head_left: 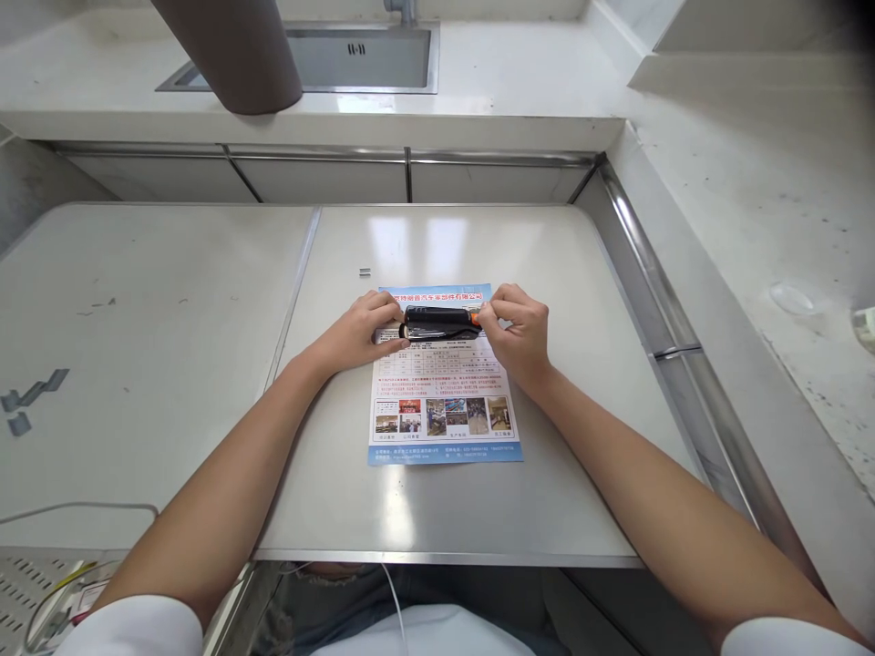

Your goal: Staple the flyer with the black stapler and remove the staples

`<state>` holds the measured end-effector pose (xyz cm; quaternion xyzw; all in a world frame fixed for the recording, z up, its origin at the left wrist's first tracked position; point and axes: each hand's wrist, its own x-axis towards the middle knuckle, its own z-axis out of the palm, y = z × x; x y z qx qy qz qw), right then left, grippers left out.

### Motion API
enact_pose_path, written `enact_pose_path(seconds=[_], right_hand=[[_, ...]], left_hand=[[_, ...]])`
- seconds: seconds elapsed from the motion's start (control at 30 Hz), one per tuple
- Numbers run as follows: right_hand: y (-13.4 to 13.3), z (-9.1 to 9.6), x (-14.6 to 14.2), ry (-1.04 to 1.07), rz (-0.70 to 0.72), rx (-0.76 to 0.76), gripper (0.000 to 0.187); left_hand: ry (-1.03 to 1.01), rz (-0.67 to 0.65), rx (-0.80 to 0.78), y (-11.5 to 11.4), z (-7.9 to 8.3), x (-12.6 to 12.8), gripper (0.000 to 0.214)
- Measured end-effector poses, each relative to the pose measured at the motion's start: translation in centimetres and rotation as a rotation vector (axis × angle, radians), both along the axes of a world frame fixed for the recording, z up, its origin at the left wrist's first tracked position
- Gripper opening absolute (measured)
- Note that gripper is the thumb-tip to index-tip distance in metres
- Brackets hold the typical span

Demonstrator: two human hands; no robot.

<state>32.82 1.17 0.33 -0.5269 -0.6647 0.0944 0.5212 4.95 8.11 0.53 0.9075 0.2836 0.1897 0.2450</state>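
A black stapler (441, 321) with an orange part at its right end lies sideways over the upper part of a printed flyer (446, 372). My left hand (356, 333) grips the stapler's left end, with the thumb below and the fingers above. At the other end, my right hand (518, 333) is closed with its fingertips pinched at the orange part. Those fingers partly hide that end. The flyer has blue bands, red headings and small photos, and it lies flat on the white table (328, 492). Beyond the flyer are short staple strips (365, 271).
More grey staple strips (34, 394) lie on the left tabletop, with a few small scraps (102, 303) farther back. A brown cylinder (246, 64) stands before the sink (369, 59). A cable (82, 506) runs at the lower left. A ledge (745, 228) borders the right side.
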Motion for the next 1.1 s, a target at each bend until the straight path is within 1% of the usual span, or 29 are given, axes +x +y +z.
enact_pose_path(seconds=[0.23, 0.4, 0.47, 0.5, 0.57, 0.6, 0.63, 0.67, 0.7, 0.73, 0.8, 0.9, 0.97, 1.03, 1.1], right_hand=[[0.4, -0.4, 0.0, -0.028, -0.013, -0.006, 0.045], [0.2, -0.5, -0.1, -0.027, -0.026, 0.017, 0.047], [0.1, -0.4, -0.1, -0.043, -0.029, 0.032, 0.043], [0.2, -0.4, -0.1, -0.059, -0.009, 0.036, 0.036], [0.3, -0.4, -0.1, -0.122, 0.085, 0.018, 0.014], [0.4, -0.5, -0.1, -0.168, 0.146, -0.005, 0.02], [0.5, -0.7, -0.1, -0.217, 0.203, -0.033, 0.032], [0.6, -0.9, -0.1, -0.26, 0.249, -0.063, 0.041], [0.7, -1.1, -0.1, -0.288, 0.28, -0.09, 0.043], [0.8, -1.3, -0.1, -0.302, 0.295, -0.111, 0.041], [0.8, -1.6, -0.1, -0.296, 0.302, -0.129, 0.03], [0.4, -1.5, -0.1, -0.278, 0.299, -0.119, 0.018], [0.1, -1.3, -0.2, -0.269, 0.297, -0.094, 0.015], [-0.3, -1.1, -0.3, -0.246, 0.254, -0.042, 0.016], [-0.6, -1.0, -0.3, -0.23, 0.181, 0.033, 0.018]], left_hand=[[0.011, 0.001, 0.014, 0.0, -0.1, 0.0, 0.027], [0.01, 0.012, 0.001, 0.0, 0.0, -0.1, 0.027], [0.004, 0.018, -0.009, 0.0, 0.0, 0.0, 0.027], [-0.001, 0.017, -0.011, 0.0, 0.0, 0.0, 0.028], [-0.008, 0.012, -0.013, 0.1, -0.1, 0.0, 0.028], [-0.011, 0.011, -0.01, 0.1, -0.2, 0.0, 0.028], [-0.014, 0.013, -0.004, 0.1, -0.2, 0.0, 0.028], [-0.013, 0.016, 0.008, 0.1, -0.3, 0.0, 0.027], [-0.01, 0.018, 0.024, 0.1, -0.4, 0.0, 0.026], [-0.011, 0.019, 0.041, 0.1, -0.5, 0.0, 0.025], [-0.027, 0.01, 0.063, 0.0, -0.4, 0.0, 0.023], [-0.086, 0.013, 0.036, -0.2, -0.1, 0.0, 0.024], [-0.15, 0.051, -0.004, -0.3, 0.2, -0.1, 0.034], [-0.296, 0.123, -0.059, -0.4, 0.5, -0.2, 0.05], [-0.518, 0.202, -0.165, -0.4, 0.6, -0.1, 0.057]])
